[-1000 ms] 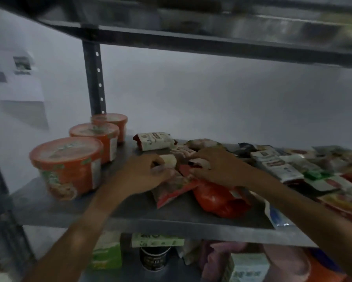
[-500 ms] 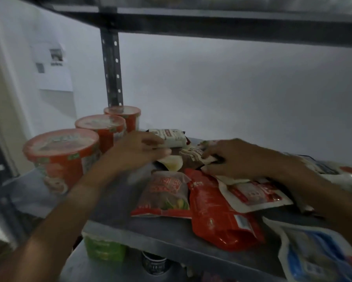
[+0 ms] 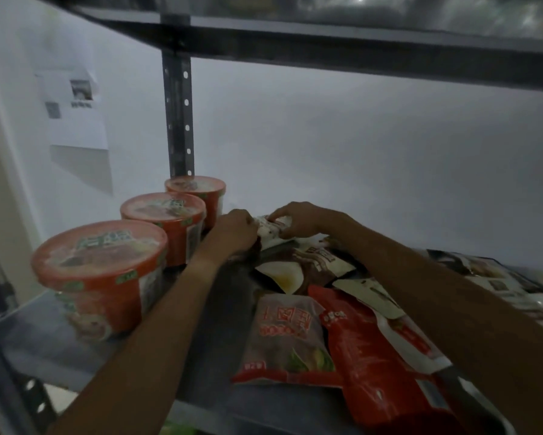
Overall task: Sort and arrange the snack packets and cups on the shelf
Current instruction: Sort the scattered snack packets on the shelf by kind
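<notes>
Hands have moved deeper since a second ago: both were working among the packets near the front of the grey metal shelf (image 3: 201, 372), and now they meet at the back, just right of the rearmost cup. The left hand (image 3: 232, 230) curls round one end of a small white snack packet with dark print (image 3: 271, 230), and the right hand (image 3: 298, 219) pinches its other end from above, fingertips on the top edge. The packet sits raised a little over a brown-and-white packet (image 3: 323, 262); whether it touches that one I cannot tell.

Three orange-red lidded cups (image 3: 100, 271) stand in a row along the left side, already lined up front to back. A translucent red-trimmed packet (image 3: 286, 334) and a glossy red pouch (image 3: 374, 356) lie flat near the front edge, touching each other, no longer under the hands. More pale packets (image 3: 515, 287) lie jumbled to the right.

By my reading, the cups are sorted and the white packet is being squared up; most packets remain unsorted.
</notes>
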